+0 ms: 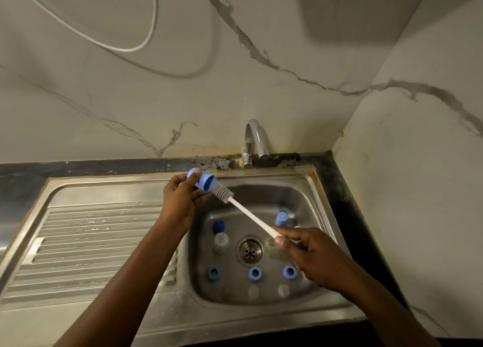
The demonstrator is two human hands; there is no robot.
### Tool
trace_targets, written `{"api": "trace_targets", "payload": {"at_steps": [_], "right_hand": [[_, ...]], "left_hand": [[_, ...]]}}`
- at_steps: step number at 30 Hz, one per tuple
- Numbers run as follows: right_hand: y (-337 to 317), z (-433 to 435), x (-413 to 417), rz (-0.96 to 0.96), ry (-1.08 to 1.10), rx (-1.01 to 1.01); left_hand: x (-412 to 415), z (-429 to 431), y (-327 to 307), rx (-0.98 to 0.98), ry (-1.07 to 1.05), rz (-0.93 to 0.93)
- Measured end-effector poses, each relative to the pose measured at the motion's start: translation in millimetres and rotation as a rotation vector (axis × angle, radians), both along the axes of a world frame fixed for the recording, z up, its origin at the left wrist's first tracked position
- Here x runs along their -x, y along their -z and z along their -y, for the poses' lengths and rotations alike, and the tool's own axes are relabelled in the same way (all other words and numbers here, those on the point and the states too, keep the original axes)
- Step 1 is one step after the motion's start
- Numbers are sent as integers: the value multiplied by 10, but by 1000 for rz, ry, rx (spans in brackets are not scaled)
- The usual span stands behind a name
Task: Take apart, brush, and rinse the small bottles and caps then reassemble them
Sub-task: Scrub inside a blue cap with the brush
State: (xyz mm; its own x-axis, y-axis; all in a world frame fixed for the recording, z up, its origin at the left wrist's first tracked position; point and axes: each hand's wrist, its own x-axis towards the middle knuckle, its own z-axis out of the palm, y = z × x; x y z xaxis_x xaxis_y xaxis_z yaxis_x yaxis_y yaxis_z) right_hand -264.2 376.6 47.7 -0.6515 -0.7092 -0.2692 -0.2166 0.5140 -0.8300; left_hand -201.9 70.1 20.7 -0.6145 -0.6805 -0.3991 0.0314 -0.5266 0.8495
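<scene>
Blue cap [202,181] pinched in left hand [180,202] over sink [300,189], its open mouth at the bristles of brush [243,210] gripped by right hand [313,255]; other caps [254,273], clear bottles [221,242] lie in the basin.

A home kitchen, as shown by the steel sink [261,187] with ribbed draining board [99,242], chrome tap [254,140] and marble-patterned wall [183,85]

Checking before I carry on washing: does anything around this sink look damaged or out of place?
Yes: the dark counter strip beside the chrome tap looks flaked and stained, with rusty marks along the steel sink's rim.
</scene>
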Motion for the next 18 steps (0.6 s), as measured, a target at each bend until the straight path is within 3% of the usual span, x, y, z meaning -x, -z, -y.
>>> {"api": "trace_targets", "payload": {"at_steps": [5,11,18], "right_hand": [[57,-216,64,35,112,38],[194,-357,96,72,180,45],[446,-454,183,107,229,-13]], "left_hand": [[119,-192,381,24,50,53],[260,-433,906,358,250,225],[615,-623,1468,591,392,478]]}}
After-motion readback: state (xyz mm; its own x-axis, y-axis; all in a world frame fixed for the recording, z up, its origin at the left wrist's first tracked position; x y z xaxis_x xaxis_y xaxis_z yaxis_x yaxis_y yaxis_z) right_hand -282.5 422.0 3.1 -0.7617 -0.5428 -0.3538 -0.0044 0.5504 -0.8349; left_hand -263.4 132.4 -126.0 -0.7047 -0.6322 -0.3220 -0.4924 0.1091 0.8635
